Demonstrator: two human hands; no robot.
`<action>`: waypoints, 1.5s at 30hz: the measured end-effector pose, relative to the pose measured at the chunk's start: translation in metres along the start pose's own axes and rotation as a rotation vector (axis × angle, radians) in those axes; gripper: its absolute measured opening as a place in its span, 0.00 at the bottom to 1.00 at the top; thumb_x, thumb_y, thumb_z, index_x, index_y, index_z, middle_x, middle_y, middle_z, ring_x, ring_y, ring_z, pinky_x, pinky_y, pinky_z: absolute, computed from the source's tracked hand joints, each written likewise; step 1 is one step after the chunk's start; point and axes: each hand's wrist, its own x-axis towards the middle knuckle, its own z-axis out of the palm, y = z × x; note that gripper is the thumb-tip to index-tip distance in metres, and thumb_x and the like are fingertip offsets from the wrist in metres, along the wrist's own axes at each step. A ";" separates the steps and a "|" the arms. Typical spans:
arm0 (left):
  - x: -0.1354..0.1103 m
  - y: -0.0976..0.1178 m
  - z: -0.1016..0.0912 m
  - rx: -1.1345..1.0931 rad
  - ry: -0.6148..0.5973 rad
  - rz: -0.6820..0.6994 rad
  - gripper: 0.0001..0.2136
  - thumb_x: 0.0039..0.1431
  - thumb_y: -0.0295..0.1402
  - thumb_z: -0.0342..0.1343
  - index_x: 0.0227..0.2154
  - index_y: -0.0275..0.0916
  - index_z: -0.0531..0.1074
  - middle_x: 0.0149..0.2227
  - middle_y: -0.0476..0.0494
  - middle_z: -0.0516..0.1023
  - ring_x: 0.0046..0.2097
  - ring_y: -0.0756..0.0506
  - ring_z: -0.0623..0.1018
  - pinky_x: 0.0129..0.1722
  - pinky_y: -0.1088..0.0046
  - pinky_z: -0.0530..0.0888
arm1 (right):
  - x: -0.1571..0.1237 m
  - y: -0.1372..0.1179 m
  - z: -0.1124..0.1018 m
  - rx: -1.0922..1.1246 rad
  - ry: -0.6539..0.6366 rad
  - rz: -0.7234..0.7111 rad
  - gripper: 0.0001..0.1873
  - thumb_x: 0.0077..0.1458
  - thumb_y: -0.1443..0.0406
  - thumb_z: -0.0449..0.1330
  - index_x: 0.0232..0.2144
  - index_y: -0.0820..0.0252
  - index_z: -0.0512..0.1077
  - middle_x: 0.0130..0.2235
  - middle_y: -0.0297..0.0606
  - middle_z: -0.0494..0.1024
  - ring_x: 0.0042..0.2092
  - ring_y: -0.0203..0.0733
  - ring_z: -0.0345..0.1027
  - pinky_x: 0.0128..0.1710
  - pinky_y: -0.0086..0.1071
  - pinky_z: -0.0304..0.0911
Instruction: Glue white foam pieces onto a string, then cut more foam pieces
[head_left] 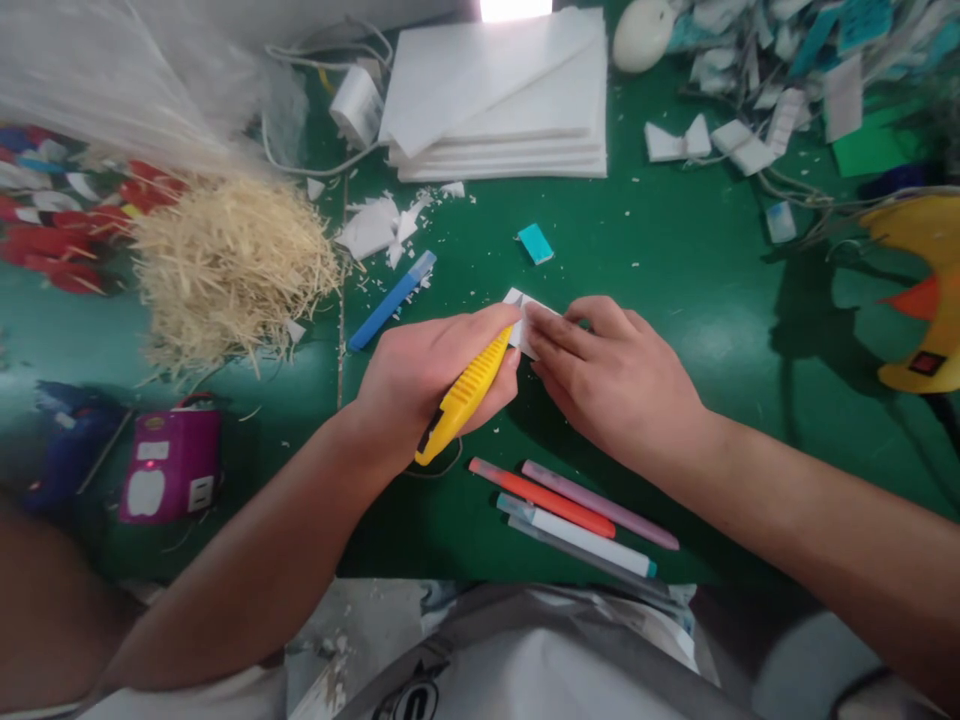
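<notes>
My left hand (420, 365) is closed around a yellow utility knife (471, 388), its handle end slanting back toward me. The knife's front end meets a small folded white piece (517, 298), paper or thin foam, on the table; the blade itself is hidden by my fingers. From the right, my right hand (630, 365) pinches and presses this white piece with its fingertips. Just beyond my hands lies a small turquoise piece (535, 243). A blue marker (393, 300) rests to the left, near my left hand.
White foam sheets (495, 110) are stacked at the back. Several markers (570, 515) lie close to me. To the left are straw shreds (232, 265) and a purple box (171, 465) with a red light; to the right, a yellow glue gun (926, 300) and scraps (787, 110).
</notes>
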 end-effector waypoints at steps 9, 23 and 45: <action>0.000 0.003 -0.008 0.001 -0.026 -0.044 0.08 0.68 0.29 0.57 0.47 0.42 0.77 0.41 0.44 0.89 0.35 0.44 0.89 0.36 0.73 0.86 | -0.001 0.001 0.003 0.016 -0.006 0.013 0.19 0.73 0.69 0.52 0.56 0.69 0.81 0.61 0.44 0.83 0.49 0.52 0.70 0.39 0.44 0.70; 0.002 0.003 -0.018 0.012 -0.123 -0.023 0.07 0.68 0.31 0.54 0.44 0.44 0.76 0.31 0.51 0.86 0.28 0.47 0.84 0.25 0.73 0.78 | 0.000 0.002 0.003 0.126 -0.112 0.050 0.22 0.75 0.68 0.50 0.60 0.68 0.78 0.62 0.49 0.81 0.51 0.55 0.72 0.44 0.49 0.73; -0.001 0.006 -0.029 -0.012 -0.161 -0.016 0.05 0.66 0.28 0.54 0.39 0.45 0.73 0.24 0.54 0.81 0.22 0.48 0.79 0.19 0.71 0.71 | 0.000 0.004 0.003 0.170 -0.080 0.066 0.21 0.74 0.68 0.51 0.58 0.66 0.80 0.61 0.46 0.83 0.50 0.53 0.70 0.44 0.47 0.73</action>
